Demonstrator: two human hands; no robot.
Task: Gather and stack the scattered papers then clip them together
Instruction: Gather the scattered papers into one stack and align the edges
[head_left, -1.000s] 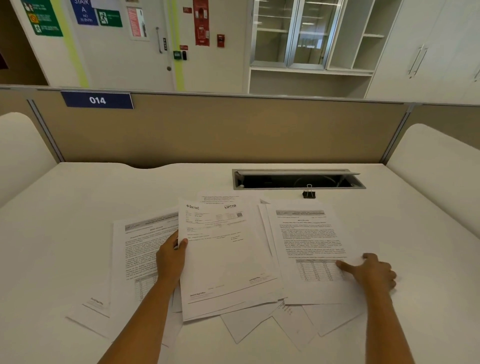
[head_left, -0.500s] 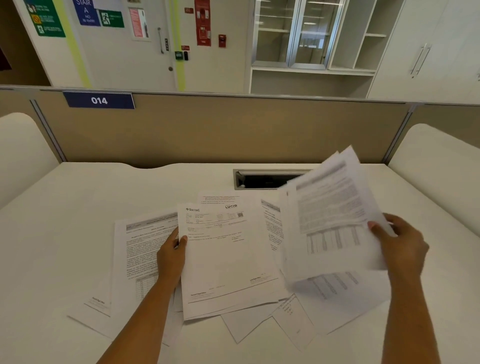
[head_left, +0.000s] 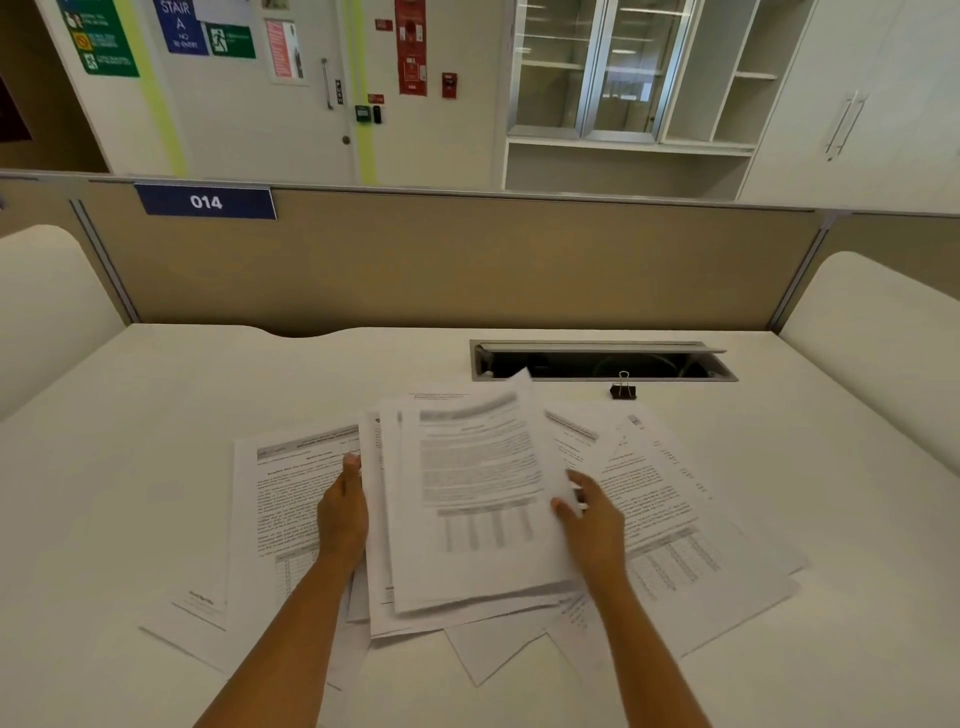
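Note:
Printed white papers lie scattered over the middle of the white desk (head_left: 156, 415). A small stack of sheets (head_left: 467, 499) sits in the centre, its top page blurred with text and a table. My left hand (head_left: 343, 514) grips the stack's left edge. My right hand (head_left: 592, 525) holds the right edge of the top sheets, fingers curled on the paper. More loose sheets lie to the left (head_left: 280, 499) and to the right (head_left: 670, 514), and some poke out underneath at the front. A black binder clip (head_left: 623, 388) stands at the back right, apart from both hands.
An open cable tray slot (head_left: 602, 362) is cut into the desk just behind the clip. A beige partition (head_left: 467, 260) with a blue "014" label closes off the back. Curved white side panels stand at the left and right.
My right hand lifted sheets from the right side, carried them left and brought them down onto the centre stack. My left hand stayed on the stack's left edge.

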